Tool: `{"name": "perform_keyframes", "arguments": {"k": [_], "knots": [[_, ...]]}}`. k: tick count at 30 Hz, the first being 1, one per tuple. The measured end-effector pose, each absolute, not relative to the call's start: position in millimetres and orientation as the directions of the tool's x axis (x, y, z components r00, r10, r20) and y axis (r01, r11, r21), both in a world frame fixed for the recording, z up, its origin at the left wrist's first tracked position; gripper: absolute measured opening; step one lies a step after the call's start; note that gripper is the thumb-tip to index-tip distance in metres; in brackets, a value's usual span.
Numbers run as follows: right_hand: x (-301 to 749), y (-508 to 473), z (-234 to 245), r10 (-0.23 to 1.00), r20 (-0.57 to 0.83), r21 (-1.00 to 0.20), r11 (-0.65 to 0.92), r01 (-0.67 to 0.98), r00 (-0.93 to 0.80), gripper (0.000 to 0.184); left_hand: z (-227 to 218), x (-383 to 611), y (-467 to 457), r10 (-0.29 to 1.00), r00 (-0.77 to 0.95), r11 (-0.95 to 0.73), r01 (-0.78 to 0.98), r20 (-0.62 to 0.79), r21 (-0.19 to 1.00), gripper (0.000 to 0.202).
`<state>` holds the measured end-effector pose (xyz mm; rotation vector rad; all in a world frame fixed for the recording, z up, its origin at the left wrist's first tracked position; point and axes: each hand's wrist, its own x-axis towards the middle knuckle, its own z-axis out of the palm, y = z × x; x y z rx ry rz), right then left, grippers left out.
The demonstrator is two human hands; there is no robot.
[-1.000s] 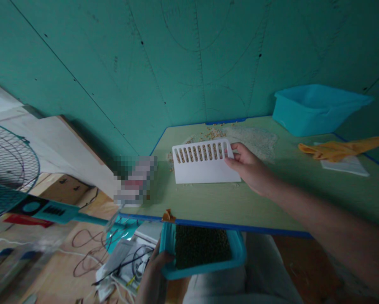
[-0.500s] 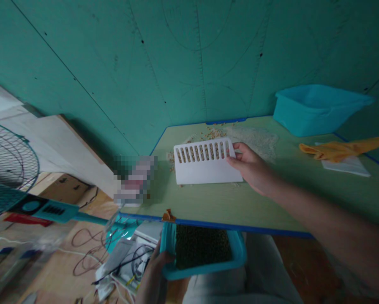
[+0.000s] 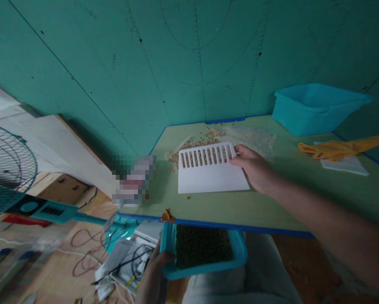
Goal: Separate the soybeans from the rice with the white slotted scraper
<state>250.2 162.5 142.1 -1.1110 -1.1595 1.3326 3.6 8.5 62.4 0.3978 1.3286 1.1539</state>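
My right hand [image 3: 252, 169] grips the right edge of a white slotted plastic scraper [image 3: 211, 173] that lies tilted on the green table [image 3: 240, 202]. Beige grains [image 3: 195, 141] lie scattered behind the scraper, and one stray grain sits in front of it. Next to them spreads a patch of white rice [image 3: 255, 137]. Below the table's front edge my left hand [image 3: 156, 270] holds the left side of a teal tray [image 3: 203, 251] filled with dark green beans.
A teal tub [image 3: 316, 107] stands at the back right. An orange cloth [image 3: 341, 148] lies on a white sheet [image 3: 346, 164]. A fan [image 3: 8, 169], cables [image 3: 91, 253] and clutter sit on the floor at left. Teal wall panels rise behind the table.
My right hand has drawn the scraper a little nearer and to the right, uncovering more beige grains behind it. The tray and left hand have stayed put.
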Motion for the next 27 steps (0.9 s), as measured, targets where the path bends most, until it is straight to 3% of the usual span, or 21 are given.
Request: {"name": "perform_keyframes", "arguments": {"k": [6,11,15,22,27], "knots": [[257.5,165.2,146.8,0.991,-0.107,-0.993,-0.11,-0.042,-0.077,0.017,62.4,5.0,8.9,0.813,-0.175,0.44,-0.44,-0.555,0.783,0.056],[259.0,160.2,149.8,0.933,-0.223,-0.974,-0.227,0.02,-0.284,0.018,67.3,9.5,8.0,0.805,-0.177,0.447,-0.448,-0.567,0.774,0.054],[258.9,153.2,151.1,0.8,-0.282,-0.958,-0.265,0.11,-0.53,0.02,72.9,16.3,9.0,0.787,-0.166,0.464,-0.475,-0.595,0.747,0.052],[263.3,151.4,151.6,0.722,-0.224,-0.973,-0.2,0.112,-0.654,0.022,73.9,18.9,8.7,0.793,-0.165,0.461,-0.468,-0.587,0.754,0.054],[261.8,150.7,152.6,0.762,-0.185,-0.982,-0.172,0.082,-0.62,0.022,67.8,13.9,7.6,0.798,-0.141,0.466,-0.472,-0.586,0.748,0.056]]}}
